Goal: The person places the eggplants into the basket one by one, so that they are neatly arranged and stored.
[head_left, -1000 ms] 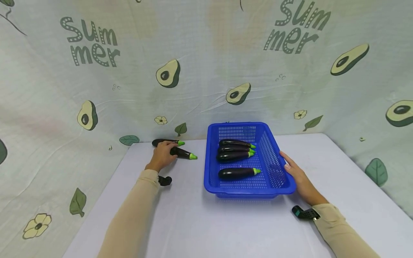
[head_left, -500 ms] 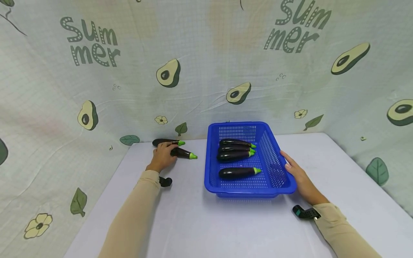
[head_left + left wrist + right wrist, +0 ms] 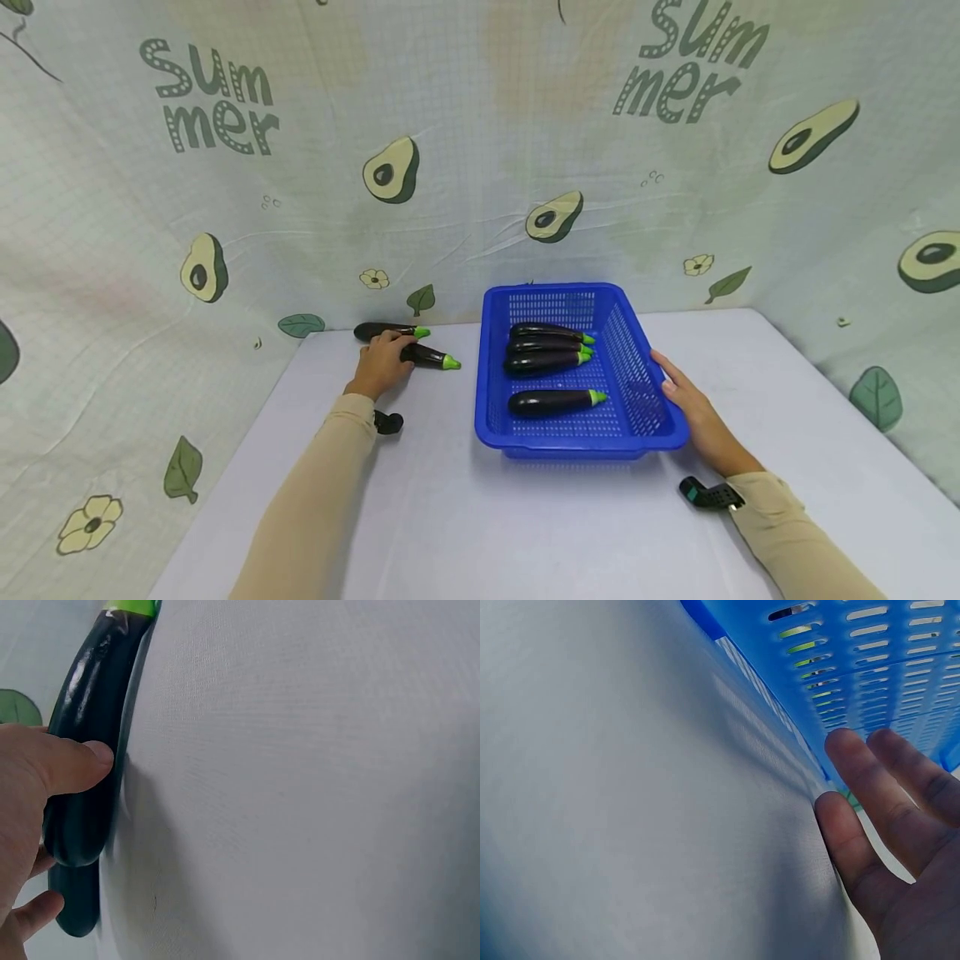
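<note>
My left hand (image 3: 382,364) grips a dark eggplant (image 3: 426,357) with a green stem end, lying on the table left of the basket. In the left wrist view, the thumb (image 3: 86,765) lies across this eggplant (image 3: 90,697), with other fingers partly hidden behind it. Just beyond lies a second eggplant (image 3: 386,331), partly covered by the hand. At the right side of the blue plastic basket (image 3: 581,454), my right hand (image 3: 701,421) touches the rim. Its fingers (image 3: 870,787) extend fairly straight along the slotted outer wall (image 3: 832,645) in the right wrist view.
Inside the basket are several eggplants: a close group (image 3: 546,346) toward the back and one separate eggplant (image 3: 551,402) nearer the front. A white-covered table (image 3: 480,533) lies beneath. Behind it hangs a printed cloth (image 3: 465,108), meeting the table's back edge.
My left hand and the eggplant it grips have shifted very slightly to the right. The right hand and the basket stay in place.
</note>
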Demonstrator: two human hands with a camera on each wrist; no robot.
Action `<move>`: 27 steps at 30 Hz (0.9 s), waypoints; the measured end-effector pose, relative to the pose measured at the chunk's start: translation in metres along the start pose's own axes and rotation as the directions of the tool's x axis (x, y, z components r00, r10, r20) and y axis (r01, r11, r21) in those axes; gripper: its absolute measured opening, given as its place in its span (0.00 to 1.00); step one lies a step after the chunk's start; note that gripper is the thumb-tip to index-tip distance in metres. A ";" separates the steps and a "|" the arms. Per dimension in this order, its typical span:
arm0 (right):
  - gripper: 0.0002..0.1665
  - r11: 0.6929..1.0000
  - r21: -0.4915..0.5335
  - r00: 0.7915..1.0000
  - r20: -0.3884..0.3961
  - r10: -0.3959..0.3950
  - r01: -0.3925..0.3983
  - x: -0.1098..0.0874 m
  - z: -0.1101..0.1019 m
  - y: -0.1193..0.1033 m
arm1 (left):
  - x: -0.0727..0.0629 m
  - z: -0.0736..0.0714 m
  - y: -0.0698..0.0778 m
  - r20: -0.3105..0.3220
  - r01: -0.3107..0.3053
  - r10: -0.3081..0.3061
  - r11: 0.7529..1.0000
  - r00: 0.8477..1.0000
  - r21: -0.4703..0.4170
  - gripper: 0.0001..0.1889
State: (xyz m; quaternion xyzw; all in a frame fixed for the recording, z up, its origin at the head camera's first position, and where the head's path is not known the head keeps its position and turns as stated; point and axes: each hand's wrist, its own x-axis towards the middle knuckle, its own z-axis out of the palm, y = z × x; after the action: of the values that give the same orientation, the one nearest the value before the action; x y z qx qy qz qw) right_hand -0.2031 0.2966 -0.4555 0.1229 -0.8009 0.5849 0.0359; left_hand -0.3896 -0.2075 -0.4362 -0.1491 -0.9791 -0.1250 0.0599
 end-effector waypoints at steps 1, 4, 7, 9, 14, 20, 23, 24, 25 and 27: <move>0.33 1.000 0.002 1.000 0.001 0.001 -0.001 0.000 0.000 0.000 | -0.001 0.000 0.000 -0.004 -0.002 0.002 1.000 1.000 0.000 0.27; 0.33 1.000 0.002 1.000 0.002 0.003 -0.003 0.000 0.001 0.002 | -0.004 -0.002 0.001 -0.007 -0.001 0.001 1.000 1.000 -0.011 0.27; 0.33 1.000 -0.011 1.000 0.002 0.003 -0.003 0.000 0.000 0.002 | -0.006 -0.004 0.000 -0.015 -0.008 0.007 0.999 1.000 -0.033 0.27; 0.33 1.000 -0.017 1.000 0.002 0.000 0.000 0.000 0.000 0.002 | -0.007 -0.005 -0.001 -0.022 -0.014 0.013 0.999 1.000 -0.053 0.27; 0.33 1.000 -0.024 1.000 0.000 0.003 -0.003 -0.001 0.000 0.002 | -0.007 -0.005 -0.004 -0.038 -0.030 0.026 0.995 0.999 -0.100 0.28; 0.33 1.000 -0.016 1.000 0.000 -0.001 0.001 -0.001 0.000 0.001 | -0.009 -0.004 -0.006 -0.056 -0.026 0.018 0.990 0.998 -0.140 0.27; 0.33 1.000 -0.013 1.000 -0.001 -0.005 0.005 -0.001 0.000 0.001 | -0.010 -0.005 -0.006 -0.065 -0.021 0.011 0.986 0.998 -0.164 0.27; 0.33 1.000 -0.017 1.000 0.000 -0.002 0.002 -0.001 0.000 0.001 | -0.010 -0.005 -0.006 -0.066 -0.021 0.009 0.985 0.998 -0.172 0.28; 0.33 1.000 -0.020 1.000 0.001 0.000 0.000 -0.001 0.000 0.001 | -0.010 -0.005 -0.006 -0.064 -0.015 0.004 0.984 0.998 -0.178 0.28; 0.33 1.000 -0.023 1.000 0.002 0.006 -0.006 0.000 0.000 0.001 | -0.010 -0.004 -0.006 -0.059 -0.009 -0.002 0.982 0.998 -0.189 0.28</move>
State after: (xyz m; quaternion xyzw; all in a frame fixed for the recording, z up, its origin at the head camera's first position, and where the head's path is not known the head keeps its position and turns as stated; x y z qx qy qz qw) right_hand -0.2027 0.2966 -0.4562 0.1207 -0.8079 0.5757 0.0348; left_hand -0.3816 -0.2171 -0.4348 -0.1520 -0.9603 -0.2216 0.0745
